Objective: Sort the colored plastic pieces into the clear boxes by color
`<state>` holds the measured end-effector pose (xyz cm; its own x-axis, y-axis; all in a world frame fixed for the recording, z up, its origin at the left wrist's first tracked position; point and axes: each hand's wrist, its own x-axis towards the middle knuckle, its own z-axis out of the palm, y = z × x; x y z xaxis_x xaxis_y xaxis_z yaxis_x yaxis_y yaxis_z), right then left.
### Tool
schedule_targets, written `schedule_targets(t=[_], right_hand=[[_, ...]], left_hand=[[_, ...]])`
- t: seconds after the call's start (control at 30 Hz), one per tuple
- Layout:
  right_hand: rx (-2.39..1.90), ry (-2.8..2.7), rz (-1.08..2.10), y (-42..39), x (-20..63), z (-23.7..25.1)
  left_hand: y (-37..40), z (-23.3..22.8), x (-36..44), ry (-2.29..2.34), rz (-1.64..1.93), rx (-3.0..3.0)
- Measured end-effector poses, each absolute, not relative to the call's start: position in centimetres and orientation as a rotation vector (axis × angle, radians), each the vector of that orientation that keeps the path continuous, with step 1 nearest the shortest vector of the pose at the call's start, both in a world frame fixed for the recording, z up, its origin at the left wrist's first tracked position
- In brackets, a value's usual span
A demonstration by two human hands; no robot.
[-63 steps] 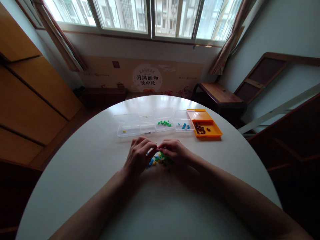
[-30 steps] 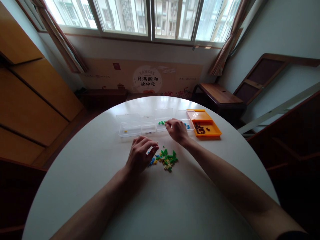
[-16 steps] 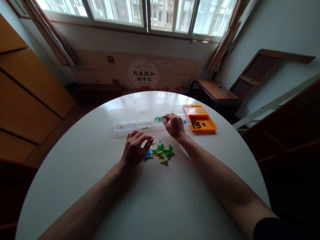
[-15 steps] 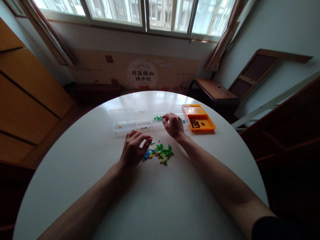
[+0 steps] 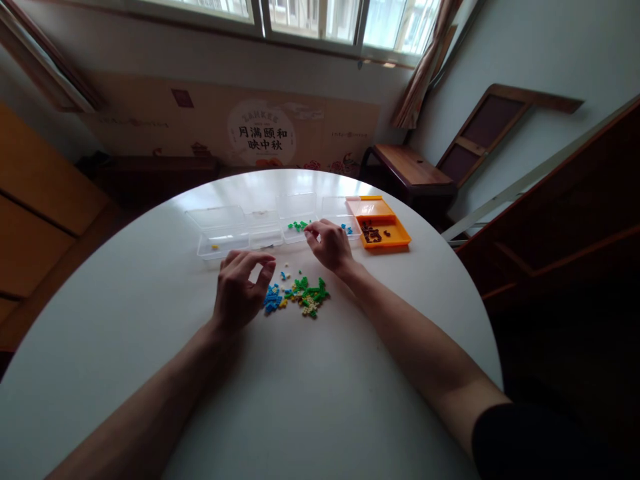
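Curls the left hand (image 5: 245,287) at nine o'clock of the loose brick pile (image 5: 307,293) on the white desk (image 5: 320,393), beside its blue bricks (image 5: 273,300), with thumb and index tips nearly meeting; cannot tell whether gripping anything. Holds the right hand (image 5: 330,245) at one o'clock of the pile, narrowed to a pinch just beside the green bricks (image 5: 296,227) in the clear tray (image 5: 295,237) at twelve o'clock; cannot tell of any brick inside it. Has the orange box (image 5: 399,235) of dark bricks (image 5: 371,233) at two o'clock.
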<state>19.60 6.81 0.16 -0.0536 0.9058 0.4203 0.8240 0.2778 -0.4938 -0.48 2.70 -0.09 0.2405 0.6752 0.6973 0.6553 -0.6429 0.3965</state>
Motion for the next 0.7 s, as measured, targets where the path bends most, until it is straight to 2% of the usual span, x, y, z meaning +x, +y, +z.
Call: schedule_targets(t=[0.27, 0.53, 0.7], right_hand=[[-1.436, -1.875, 0.298, 6.4, 18.9, 0.2], [-1.132, -2.284, 0.530, 4.4, 18.0, 0.5], [-1.146, -2.282, 0.486, 3.7, 18.1, 0.0]], left_hand=[[2.8, 0.0, -0.8, 1.354, 1.406, 2.417], [3.1, 0.0, -1.5, 1.440, 1.434, 2.260], [3.1, -0.2, -1.5, 1.430, 1.218, 2.371]])
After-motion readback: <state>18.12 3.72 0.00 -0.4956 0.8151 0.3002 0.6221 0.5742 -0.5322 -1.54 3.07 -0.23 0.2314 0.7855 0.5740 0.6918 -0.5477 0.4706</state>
